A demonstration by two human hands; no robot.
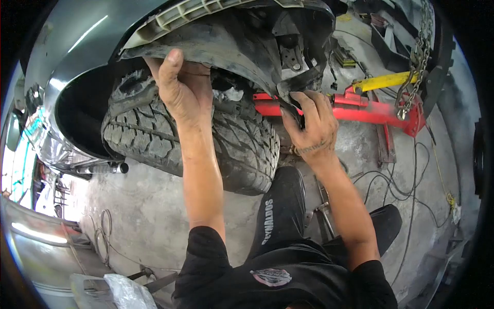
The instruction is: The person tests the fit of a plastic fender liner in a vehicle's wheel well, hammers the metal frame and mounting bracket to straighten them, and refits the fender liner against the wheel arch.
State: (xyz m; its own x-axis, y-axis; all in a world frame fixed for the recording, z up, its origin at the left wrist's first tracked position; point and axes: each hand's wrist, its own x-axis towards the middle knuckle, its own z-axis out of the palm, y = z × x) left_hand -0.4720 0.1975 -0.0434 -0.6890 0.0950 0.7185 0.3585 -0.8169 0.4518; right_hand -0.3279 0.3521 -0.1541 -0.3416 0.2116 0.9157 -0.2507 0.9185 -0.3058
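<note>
Above the tyre hangs a dark, dirty wheel-arch liner [216,49], curved under the edge of the car's fender. My left hand [182,87] grips the liner's lower edge, with the thumb on the outer face and the fingers tucked behind it, partly hidden. At the liner's lower right end, my right hand [315,123] pinches its black edge between thumb and fingers. The knobbly tyre [149,131] stands just below and behind my left forearm. A pale ribbed plastic strip [180,15] runs along the top of the liner.
A red and yellow steel frame puller [370,110] with a hanging chain [422,62] stands to the right. Black cables [396,188] trail over the concrete floor. The dark green fender [77,46] is at upper left; clear plastic wrap [128,293] lies at lower left.
</note>
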